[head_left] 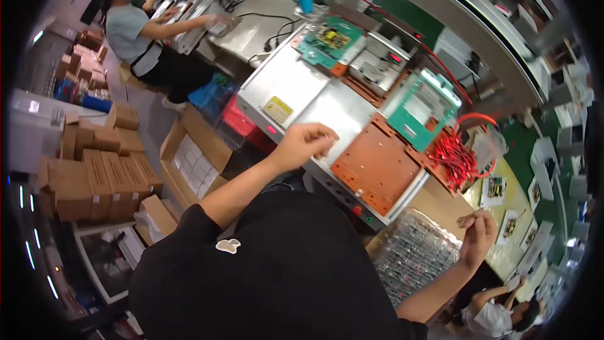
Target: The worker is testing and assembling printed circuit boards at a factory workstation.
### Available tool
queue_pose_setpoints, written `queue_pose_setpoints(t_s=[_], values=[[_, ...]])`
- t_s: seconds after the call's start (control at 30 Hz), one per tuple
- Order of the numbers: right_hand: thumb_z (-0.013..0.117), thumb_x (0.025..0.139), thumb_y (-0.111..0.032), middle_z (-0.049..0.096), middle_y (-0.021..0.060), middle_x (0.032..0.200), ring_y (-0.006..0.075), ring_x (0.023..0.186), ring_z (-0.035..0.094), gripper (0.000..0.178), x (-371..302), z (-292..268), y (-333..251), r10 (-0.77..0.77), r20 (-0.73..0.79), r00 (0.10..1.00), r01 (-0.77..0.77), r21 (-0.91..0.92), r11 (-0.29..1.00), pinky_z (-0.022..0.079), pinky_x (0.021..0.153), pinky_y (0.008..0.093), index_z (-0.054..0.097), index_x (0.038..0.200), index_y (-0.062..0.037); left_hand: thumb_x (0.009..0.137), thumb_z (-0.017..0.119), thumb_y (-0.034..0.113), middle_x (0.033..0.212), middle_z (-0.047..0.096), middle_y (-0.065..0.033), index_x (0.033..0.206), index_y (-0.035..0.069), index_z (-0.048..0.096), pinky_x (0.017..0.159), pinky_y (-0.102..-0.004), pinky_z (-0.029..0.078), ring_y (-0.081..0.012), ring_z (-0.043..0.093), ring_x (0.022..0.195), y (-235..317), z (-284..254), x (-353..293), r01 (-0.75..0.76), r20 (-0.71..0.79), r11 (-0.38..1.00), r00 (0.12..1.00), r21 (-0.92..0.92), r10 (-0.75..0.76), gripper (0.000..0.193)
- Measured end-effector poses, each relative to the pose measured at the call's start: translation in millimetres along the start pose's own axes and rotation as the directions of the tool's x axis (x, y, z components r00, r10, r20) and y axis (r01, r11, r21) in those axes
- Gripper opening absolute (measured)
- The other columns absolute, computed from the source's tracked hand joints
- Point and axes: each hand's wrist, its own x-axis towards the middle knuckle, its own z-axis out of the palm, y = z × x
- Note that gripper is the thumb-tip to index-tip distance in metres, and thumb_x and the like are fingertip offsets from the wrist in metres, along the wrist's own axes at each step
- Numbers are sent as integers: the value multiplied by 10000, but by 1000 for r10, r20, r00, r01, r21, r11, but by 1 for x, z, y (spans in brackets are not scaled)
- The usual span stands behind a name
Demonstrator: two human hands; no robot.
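My left hand [306,145] is over the front edge of a metal workstation [336,110], its fingers curled together; whether something small sits between the fingertips cannot be made out. Just to its right lies a brown-orange fixture plate [376,167] with holes. My right hand [479,237] is raised at the right, fingers loosely curled, with nothing visible in it. Below and left of it is a plastic-wrapped tray of small parts [412,255]. A teal hinged frame [408,127] stands behind the plate, and a teal fixture [322,56] further back carries a circuit board [333,39].
A bundle of red wires [450,158] and a red hose [478,116] lie right of the plate. Circuit boards [496,187] rest on the side bench. Cartons [94,182] are stacked at left, with an open box [195,167] nearer. Another person [129,31] works at back left.
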Motion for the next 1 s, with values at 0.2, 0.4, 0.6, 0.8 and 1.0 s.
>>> queue_pose_setpoints(t_s=[0.2, 0.4, 0.6, 0.8, 1.0], values=[[580, 942, -211, 650, 159, 793, 211, 713, 626, 267, -22, 81, 0, 164, 75, 984, -153, -132, 979, 519, 710, 328, 630, 892, 47, 946, 601, 84, 706, 598, 1, 1052, -17, 666, 559, -205, 405, -53, 513, 594, -18, -58, 41, -211, -366, 977, 909, 7, 199, 161], [618, 913, -162, 668, 130, 802, 186, 737, 632, 228, -30, 145, -9, 276, 153, 949, -250, -168, 953, 504, 710, 291, 666, 868, 56, 941, 600, 76, 769, 603, 17, 1071, 3, 666, 591, -197, 424, -42, 516, 656, -53, -84, 78, -242, -415, 949, 856, 202, 307, 163], [609, 901, -33, 675, 78, 830, 135, 781, 634, 113, -46, 190, -13, 358, 90, 929, -328, -240, 913, 487, 731, 250, 686, 930, 44, 941, 601, 68, 784, 610, 19, 1094, 0, 661, 608, -194, 434, -39, 543, 700, -71, -94, 105, -255, -334, 941, 887, 221, 318, 178], [629, 914, -97, 668, 97, 846, 162, 796, 635, 162, -59, 210, -19, 319, 40, 947, -293, -302, 907, 499, 754, 277, 670, 931, 59, 849, 687, 32, 948, 648, -66, 1060, 42, 663, 703, -266, 496, -178, 632, 836, -21, -73, 117, -581, -31, 612, 711, 537, 702, 212], [599, 905, -46, 653, 103, 844, 160, 792, 627, 123, -65, 222, -36, 252, -72, 965, -262, -318, 911, 496, 756, 281, 651, 940, 61, 743, 800, 197, 1090, 611, -78, 1032, 87, 666, 894, -385, 447, -277, 579, 1030, -10, -85, 71, -786, 495, 348, 599, 510, 629, 337]])
